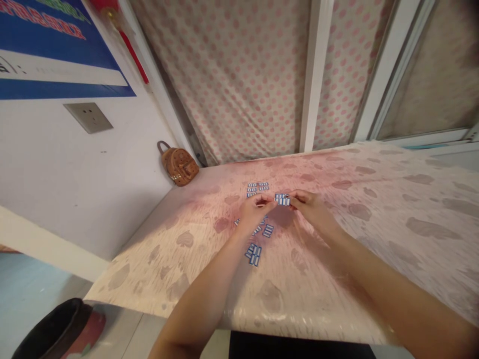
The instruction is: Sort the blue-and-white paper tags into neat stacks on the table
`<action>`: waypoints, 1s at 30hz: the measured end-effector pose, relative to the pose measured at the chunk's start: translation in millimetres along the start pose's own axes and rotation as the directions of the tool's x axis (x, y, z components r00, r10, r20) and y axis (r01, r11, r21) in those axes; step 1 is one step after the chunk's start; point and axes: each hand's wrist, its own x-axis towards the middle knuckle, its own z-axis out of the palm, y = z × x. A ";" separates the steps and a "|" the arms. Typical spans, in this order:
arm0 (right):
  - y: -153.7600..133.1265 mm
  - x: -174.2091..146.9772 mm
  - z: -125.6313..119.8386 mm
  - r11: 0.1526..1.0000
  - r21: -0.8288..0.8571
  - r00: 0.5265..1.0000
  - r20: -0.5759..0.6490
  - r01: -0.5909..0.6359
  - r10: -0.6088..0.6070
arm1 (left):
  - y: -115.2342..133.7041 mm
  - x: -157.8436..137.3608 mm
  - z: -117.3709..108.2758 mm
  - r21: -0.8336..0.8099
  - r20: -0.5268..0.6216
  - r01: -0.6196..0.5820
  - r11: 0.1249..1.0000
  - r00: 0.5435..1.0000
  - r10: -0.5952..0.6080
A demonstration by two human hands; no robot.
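Observation:
A small blue-and-white label piece (282, 200), printed with rows of white boxes, is held up just above the table between both hands. My left hand (256, 210) pinches its left edge between thumb and fingers. At the opposite edge, my right hand (307, 203) grips it the same way. Similar label pieces (258, 187) lie in rows just beyond my left hand. Nearer to me are a single piece (268, 230) and a small overlapping group (254, 255). Others are partly hidden under my left hand and wrist.
The table has a patterned, glossy cover (269, 296). A small brown backpack-shaped bag (180, 166) leans at the wall corner. A dotted curtain (243, 85) hangs behind the table. On the floor at lower left stands a dark-lined bin (56, 331). A socket (89, 118) is on the wall.

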 end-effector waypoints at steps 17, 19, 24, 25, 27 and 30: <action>-4.9 -3.3 7.7 0.997 0.074 0.994 0.105 -0.030 0.022 | -4.6 -2.0 7.1 0.040 -0.131 -0.029 0.999 0.991 0.034; -3.8 -3.3 8.4 0.996 0.087 0.995 0.099 -0.026 0.017 | -5.6 -1.8 7.4 0.034 -0.137 -0.040 0.999 0.990 0.044; -4.9 -4.8 8.9 0.995 0.102 0.995 0.096 -0.013 0.003 | -3.8 -2.8 8.1 0.028 -0.158 -0.042 0.999 0.986 0.045; -5.2 -5.0 8.9 0.994 0.105 0.995 0.099 -0.016 0.006 | -3.5 -2.9 8.5 0.019 -0.162 -0.028 0.999 0.986 0.031; -4.8 -5.0 9.1 0.991 0.131 0.995 0.099 -0.036 0.023 | -3.5 -2.8 9.5 -0.018 -0.168 -0.001 1.000 0.986 -0.002; -1.6 -3.9 10.2 0.981 0.184 0.995 0.082 -0.068 0.054 | -5.0 -2.1 10.9 -0.089 -0.181 0.002 0.996 0.983 -0.018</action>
